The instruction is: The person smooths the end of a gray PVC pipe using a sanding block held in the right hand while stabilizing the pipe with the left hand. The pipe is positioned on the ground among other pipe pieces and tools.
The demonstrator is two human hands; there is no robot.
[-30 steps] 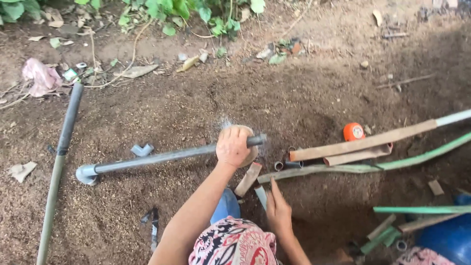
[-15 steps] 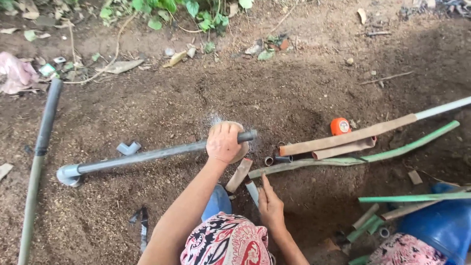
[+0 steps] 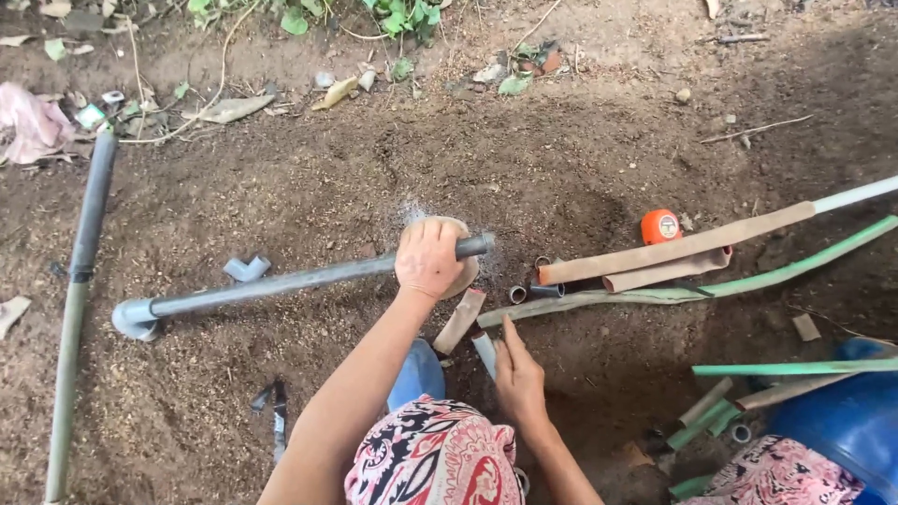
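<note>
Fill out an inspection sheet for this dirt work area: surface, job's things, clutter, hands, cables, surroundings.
Surface: bare brown soil, loose and uneven.
Job's things: long grey pipe lying on the soil, elbow fitting on its far end; short pipe piece by the right hand.
Clutter: orange tape measure, brown and green pipe lengths, loose grey fitting, pipe offcuts, blue barrel.
Hands: left hand closed around the grey pipe near its end; right hand touching the short pipe piece, grip unclear.
Cables: nothing seen.
Surroundings: green plants, dry leaves, pink cloth.
</note>
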